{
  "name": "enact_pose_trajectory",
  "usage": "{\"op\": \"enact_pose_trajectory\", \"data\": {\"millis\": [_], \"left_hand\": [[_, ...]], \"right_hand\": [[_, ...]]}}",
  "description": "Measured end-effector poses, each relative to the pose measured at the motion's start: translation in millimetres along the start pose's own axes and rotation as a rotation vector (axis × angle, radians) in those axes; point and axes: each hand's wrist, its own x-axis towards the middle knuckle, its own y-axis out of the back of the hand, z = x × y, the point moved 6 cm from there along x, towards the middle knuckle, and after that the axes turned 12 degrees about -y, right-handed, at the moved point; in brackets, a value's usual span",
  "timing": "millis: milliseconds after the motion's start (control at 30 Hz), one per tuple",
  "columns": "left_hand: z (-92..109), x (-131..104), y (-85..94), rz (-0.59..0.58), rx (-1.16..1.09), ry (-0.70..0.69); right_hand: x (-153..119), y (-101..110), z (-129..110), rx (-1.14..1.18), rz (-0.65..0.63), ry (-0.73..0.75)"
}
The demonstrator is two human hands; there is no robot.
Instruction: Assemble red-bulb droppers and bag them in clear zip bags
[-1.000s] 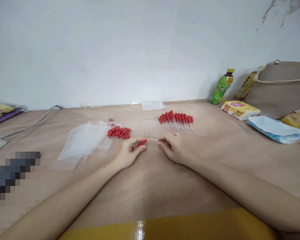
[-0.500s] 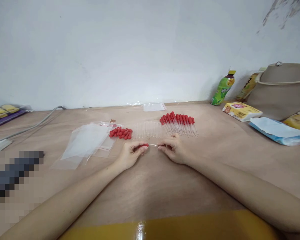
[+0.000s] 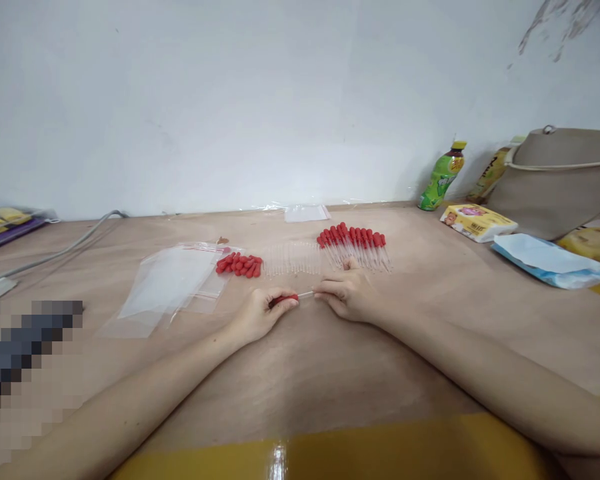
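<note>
My left hand (image 3: pixel 263 313) pinches a red rubber bulb (image 3: pixel 291 298) over the middle of the table. A thin clear tube (image 3: pixel 306 294) runs from the bulb to the fingertips of my right hand (image 3: pixel 345 293), which are closed on it. Behind my left hand lies a pile of loose red bulbs (image 3: pixel 239 265). Clear tubes (image 3: pixel 293 259) lie side by side in a row to its right. Beyond my right hand, several red-topped droppers (image 3: pixel 355 243) are fanned out, tubes toward me.
Clear plastic bags (image 3: pixel 165 283) lie at the left, near a grey cable (image 3: pixel 75 248). A small bag (image 3: pixel 307 213) is by the wall. At the right are a green bottle (image 3: pixel 443 179), a yellow tissue pack (image 3: pixel 477 222), a blue-white packet (image 3: pixel 547 260) and a beige bag (image 3: pixel 560 180).
The view has shifted slightly. The tube between my hands now slants a little, with its right end higher. Both hands keep their hold.
</note>
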Motion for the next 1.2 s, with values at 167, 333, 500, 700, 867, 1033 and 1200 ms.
{"op": "enact_pose_trajectory", "data": {"millis": [167,333,500,700,867,1033,1200], "left_hand": [[5.1,-0.9,-0.8,-0.018,0.039,-0.046],[9.0,-1.1,-1.8,-0.035,0.067,-0.089],[11.6,-2.4,-3.2,-0.064,0.092,-0.117],[14.0,0.5,-1.3,-0.075,0.176,-0.229],[13.8,4.1,3.9,-0.058,0.270,-0.335],[2.1,4.7,12.4,0.030,0.236,-0.150],[-2.0,5.3,10.1,0.019,0.219,-0.108]], "right_hand": [[-0.7,0.1,-9.5,0.006,-0.006,-0.001],[-0.6,-7.8,-12.2,0.020,-0.044,-0.020],[-0.4,-14.3,-14.1,0.039,-0.124,-0.072],[3.7,-17.6,-13.6,0.023,-0.201,-0.114],[5.8,-11.1,-20.4,-0.062,-0.241,-0.076],[12.8,6.2,4.6,-0.025,-0.242,-0.283],[27.1,23.9,62.9,-0.027,-0.084,-0.661]]}}
